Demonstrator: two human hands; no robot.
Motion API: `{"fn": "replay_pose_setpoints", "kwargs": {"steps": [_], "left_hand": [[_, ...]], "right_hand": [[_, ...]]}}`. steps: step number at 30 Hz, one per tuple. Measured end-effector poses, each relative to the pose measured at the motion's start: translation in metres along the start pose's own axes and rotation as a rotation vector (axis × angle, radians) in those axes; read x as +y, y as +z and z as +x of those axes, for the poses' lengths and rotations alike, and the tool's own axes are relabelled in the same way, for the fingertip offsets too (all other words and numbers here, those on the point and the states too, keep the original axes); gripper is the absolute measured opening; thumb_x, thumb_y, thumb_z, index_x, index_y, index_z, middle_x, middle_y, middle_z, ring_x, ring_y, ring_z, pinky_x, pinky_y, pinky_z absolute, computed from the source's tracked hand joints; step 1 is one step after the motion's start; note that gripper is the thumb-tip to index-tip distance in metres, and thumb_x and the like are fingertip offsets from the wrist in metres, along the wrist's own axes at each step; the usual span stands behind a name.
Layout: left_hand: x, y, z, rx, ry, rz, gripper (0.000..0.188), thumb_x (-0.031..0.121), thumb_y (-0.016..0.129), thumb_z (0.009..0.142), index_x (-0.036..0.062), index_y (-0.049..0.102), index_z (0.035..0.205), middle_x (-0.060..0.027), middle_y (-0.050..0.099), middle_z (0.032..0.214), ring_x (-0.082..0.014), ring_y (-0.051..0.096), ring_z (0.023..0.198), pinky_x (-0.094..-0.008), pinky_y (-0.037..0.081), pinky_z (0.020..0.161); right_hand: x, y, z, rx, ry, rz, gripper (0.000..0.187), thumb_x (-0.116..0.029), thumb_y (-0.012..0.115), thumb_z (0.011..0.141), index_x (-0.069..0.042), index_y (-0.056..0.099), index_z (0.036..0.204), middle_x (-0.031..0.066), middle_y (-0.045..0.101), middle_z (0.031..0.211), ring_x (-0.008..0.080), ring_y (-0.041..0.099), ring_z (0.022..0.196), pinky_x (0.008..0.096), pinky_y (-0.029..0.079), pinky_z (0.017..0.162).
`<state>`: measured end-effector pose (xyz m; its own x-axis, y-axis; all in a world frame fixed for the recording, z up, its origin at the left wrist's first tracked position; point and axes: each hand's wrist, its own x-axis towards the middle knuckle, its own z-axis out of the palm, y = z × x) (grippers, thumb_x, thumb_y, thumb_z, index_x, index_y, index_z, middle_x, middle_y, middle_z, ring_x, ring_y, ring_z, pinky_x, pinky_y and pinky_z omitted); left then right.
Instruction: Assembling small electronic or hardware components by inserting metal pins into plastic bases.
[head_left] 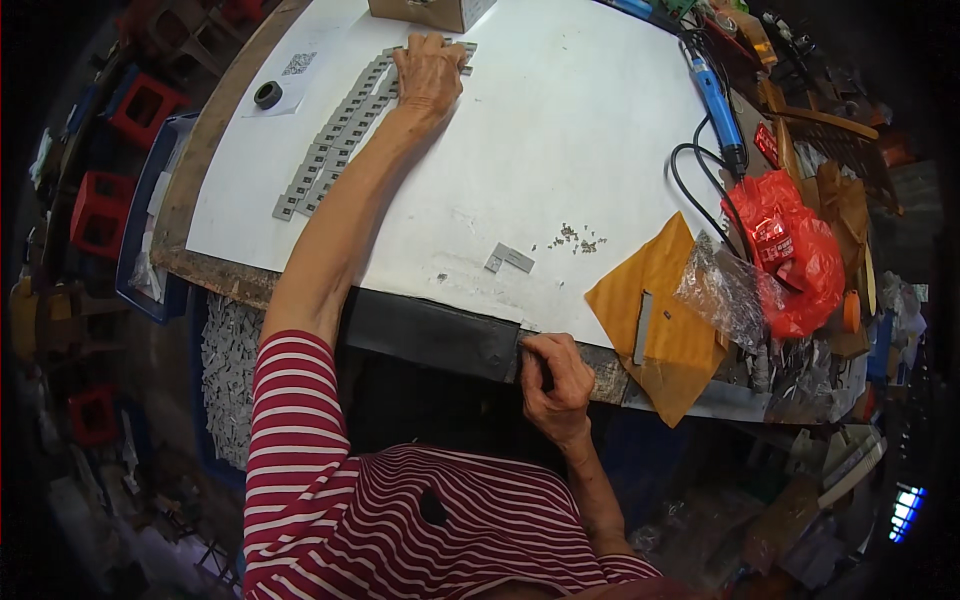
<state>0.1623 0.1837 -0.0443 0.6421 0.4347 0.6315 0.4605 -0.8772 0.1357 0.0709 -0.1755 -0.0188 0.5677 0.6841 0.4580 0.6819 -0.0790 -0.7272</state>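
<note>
My left hand [430, 78] reaches to the far side of the white tabletop, fingers curled down onto the far end of the rows of flat grey pieces [338, 135]. Its fingertips are hidden, so whatever they pinch cannot be made out. These pieces lie side by side in slanting rows, each with a small dark square. My right hand [557, 388] rests at the table's near edge beside a black strip [430, 335], its fingers bent in; any small thing in them is hidden. Nearer me lie a separate grey piece [515, 257] and a scatter of tiny metal parts [575, 240].
At the far edge stands a cardboard box [435, 10]. A black tape roll [267, 95] sits on paper at left. On the right are a blue electric screwdriver [715, 100] with a cable, a red plastic bag [790, 250] and brown paper [660, 320]. A bin of grey pieces [232, 370] stands below left.
</note>
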Motion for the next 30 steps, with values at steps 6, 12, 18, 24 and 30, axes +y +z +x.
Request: {"fn": "replay_pose_setpoints", "kwargs": {"steps": [6,12,18,24,30], "left_hand": [[-0.001,0.002,0.002,0.002,-0.002,0.019,0.015,0.009,0.068,0.065,0.0178,0.065,0.077,-0.0006,0.055,0.085,-0.0217,0.047,0.091,-0.0401,0.032,0.077],[0.003,0.003,-0.001,0.019,0.018,0.032,0.012,0.012,0.067,0.067,0.0185,0.065,0.077,0.0004,0.055,0.087,-0.0221,0.048,0.092,-0.042,0.033,0.077],[-0.002,-0.006,-0.011,0.063,0.155,-0.069,0.014,0.014,0.062,0.068,0.0167,0.064,0.082,-0.004,0.059,0.086,-0.0246,0.052,0.087,-0.0422,0.04,0.073],[0.027,-0.056,-0.043,-0.117,0.263,-0.385,0.013,0.011,0.059,0.073,0.0111,0.065,0.084,-0.0088,0.062,0.084,-0.0265,0.054,0.084,-0.0379,0.042,0.075],[0.065,-0.118,-0.091,-0.406,0.141,-0.613,0.017,0.003,0.055,0.074,0.0015,0.062,0.09,-0.0113,0.061,0.089,-0.0255,0.053,0.087,-0.0326,0.042,0.08]], "right_hand": [[-0.001,0.001,-0.002,0.0,0.004,-0.002,0.019,0.012,0.058,0.07,0.002,0.057,0.086,0.0138,0.058,0.075,0.025,0.059,0.063,0.0281,0.046,0.054],[-0.002,0.001,-0.005,0.017,0.006,0.003,0.02,0.012,0.058,0.069,0.002,0.057,0.086,0.0137,0.057,0.074,0.0254,0.059,0.063,0.0284,0.046,0.054],[0.002,0.001,-0.004,0.041,-0.003,0.03,0.02,0.011,0.058,0.069,0.001,0.056,0.086,0.0134,0.056,0.074,0.0267,0.057,0.06,0.0293,0.044,0.052],[-0.007,-0.014,-0.006,0.093,-0.001,0.145,0.02,0.01,0.056,0.069,0.002,0.055,0.087,0.0141,0.055,0.075,0.0273,0.056,0.06,0.0311,0.044,0.049],[-0.016,-0.075,-0.006,0.032,0.207,-0.1,0.01,0.005,0.056,0.076,0.001,0.058,0.085,0.0091,0.054,0.073,0.0181,0.054,0.063,0.0257,0.043,0.057]]}}
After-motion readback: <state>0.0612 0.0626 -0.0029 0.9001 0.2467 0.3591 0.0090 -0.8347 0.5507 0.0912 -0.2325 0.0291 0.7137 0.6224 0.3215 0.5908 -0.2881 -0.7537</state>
